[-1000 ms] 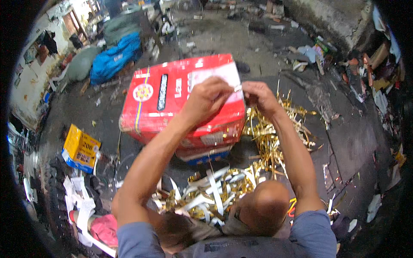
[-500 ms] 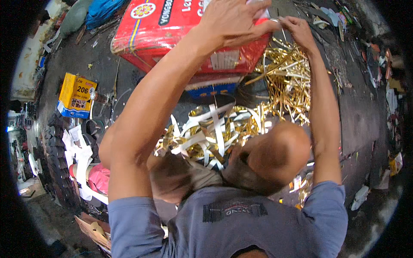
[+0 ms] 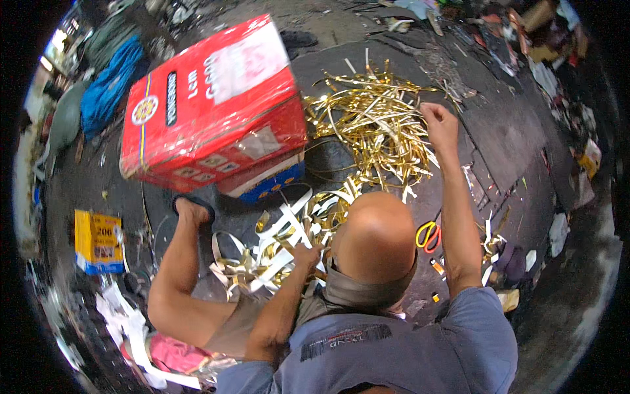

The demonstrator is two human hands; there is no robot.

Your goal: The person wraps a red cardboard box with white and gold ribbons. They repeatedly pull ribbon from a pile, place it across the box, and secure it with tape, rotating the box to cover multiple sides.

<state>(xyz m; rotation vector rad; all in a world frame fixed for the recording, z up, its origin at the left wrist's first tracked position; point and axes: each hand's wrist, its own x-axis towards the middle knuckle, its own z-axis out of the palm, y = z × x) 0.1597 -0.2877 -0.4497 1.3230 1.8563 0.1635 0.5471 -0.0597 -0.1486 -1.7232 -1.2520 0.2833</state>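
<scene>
Between my legs, my left hand point(image 3: 306, 257) reaches down to a loose pile of white and gold strips point(image 3: 279, 262). Its thumb and finger look apart, touching the edge of the pile. Out to the right, my right hand point(image 3: 441, 129) is closed in a pinch at the edge of a heap of thin, shiny gold strips point(image 3: 380, 125). A narrow gold strip shows at its fingertips. Left of that heap, a large red carton point(image 3: 203, 111) rests tilted on a smaller blue-and-white box point(image 3: 272, 184).
Scissors with yellow and red handles point(image 3: 429, 238) and an orange lighter point(image 3: 436, 266) lie beside my right knee. A yellow-and-blue box point(image 3: 98, 243) stands at the left. White scraps point(image 3: 128, 315) and pink material point(image 3: 177, 351) lie lower left. Blue cloth point(image 3: 111, 88) sits far left.
My hands were close together over the red carton. The left has dropped to the white and gold pile; the right is now by the gold heap. My left leg has stretched outward.
</scene>
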